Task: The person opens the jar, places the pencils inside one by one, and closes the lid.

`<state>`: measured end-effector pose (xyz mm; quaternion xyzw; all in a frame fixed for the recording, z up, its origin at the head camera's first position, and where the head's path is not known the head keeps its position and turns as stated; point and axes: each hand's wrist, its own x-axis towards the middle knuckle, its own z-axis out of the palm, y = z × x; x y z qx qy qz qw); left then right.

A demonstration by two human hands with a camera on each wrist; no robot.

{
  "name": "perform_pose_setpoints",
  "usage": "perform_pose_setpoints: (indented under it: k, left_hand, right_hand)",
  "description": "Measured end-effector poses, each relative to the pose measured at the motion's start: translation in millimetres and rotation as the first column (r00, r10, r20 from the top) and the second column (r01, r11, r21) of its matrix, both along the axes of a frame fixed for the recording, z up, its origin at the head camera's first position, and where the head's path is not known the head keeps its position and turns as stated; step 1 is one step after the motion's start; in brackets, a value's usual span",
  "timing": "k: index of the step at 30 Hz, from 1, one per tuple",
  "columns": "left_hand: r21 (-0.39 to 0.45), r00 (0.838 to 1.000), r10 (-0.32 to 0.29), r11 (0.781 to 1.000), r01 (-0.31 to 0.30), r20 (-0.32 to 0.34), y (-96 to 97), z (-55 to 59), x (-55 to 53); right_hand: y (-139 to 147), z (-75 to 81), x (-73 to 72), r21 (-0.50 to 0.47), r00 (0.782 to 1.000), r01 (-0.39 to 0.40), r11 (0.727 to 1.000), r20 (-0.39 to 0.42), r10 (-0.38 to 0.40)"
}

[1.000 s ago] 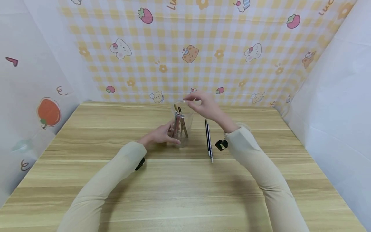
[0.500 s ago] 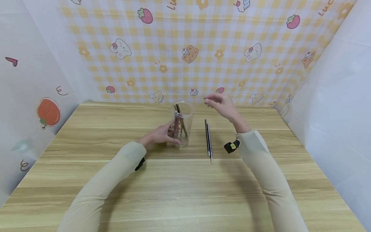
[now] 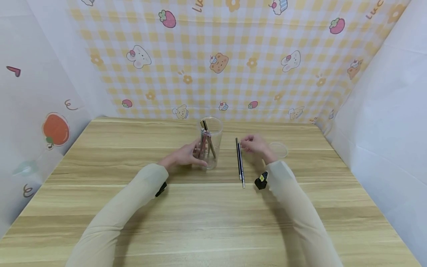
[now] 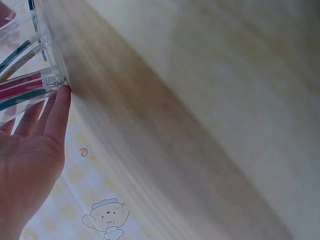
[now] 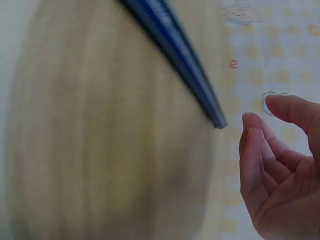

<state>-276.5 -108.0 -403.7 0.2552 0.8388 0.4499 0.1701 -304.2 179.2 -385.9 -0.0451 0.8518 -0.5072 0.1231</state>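
Observation:
A tall clear plastic cup stands upright on the table with several pencils leaning inside it. My left hand holds the cup low on its left side, thumb in front and fingers behind. In the left wrist view, the fingers touch the cup near its base. Two dark pencils lie close together to the right of the cup. Just right of their far ends is my right hand. In the right wrist view, its thumb and fingers stand apart beside a blue pencil, with nothing between them.
A clear round lid lies flat on the wooden table, right of my right hand. Behind the table hangs a yellow checked cloth. White sheets close off both sides.
My right hand has moved from above the cup's rim to the right, then down beside the loose pencils. The lid has come into sight. My left hand stays on the cup.

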Motion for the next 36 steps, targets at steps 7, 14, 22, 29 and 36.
perform_pose_setpoints:
  k: [7,14,22,29,36]
  left_hand:
    - [0.013,1.0,0.005,1.0,-0.005,0.014,0.8,0.0,0.6]
    - [0.009,1.0,0.005,1.0,-0.005,0.002,0.2,-1.1,0.2]
    - [0.014,1.0,0.007,1.0,-0.008,0.011,0.6,0.4,0.3]
    - [0.013,1.0,0.013,1.0,-0.013,0.023,0.9,0.5,0.1]
    - [0.019,1.0,0.014,1.0,-0.014,0.027,0.4,0.2,0.5]
  right_hand:
    - [-1.8,-18.4,-1.3,0.144,0.998,0.043,0.989,0.036,-0.049]
    - [-6.2,-17.6,-2.5,0.295,0.998,0.027,0.955,0.044,-0.042]
    - [-13.0,-15.4,-7.9,0.385,0.996,0.011,0.923,0.076,-0.044]
    - [-10.9,-17.6,-8.5,0.314,0.993,0.015,0.949,0.109,-0.052]
    - [-0.9,-16.5,-8.0,0.165,0.992,0.009,0.986,0.122,-0.029]
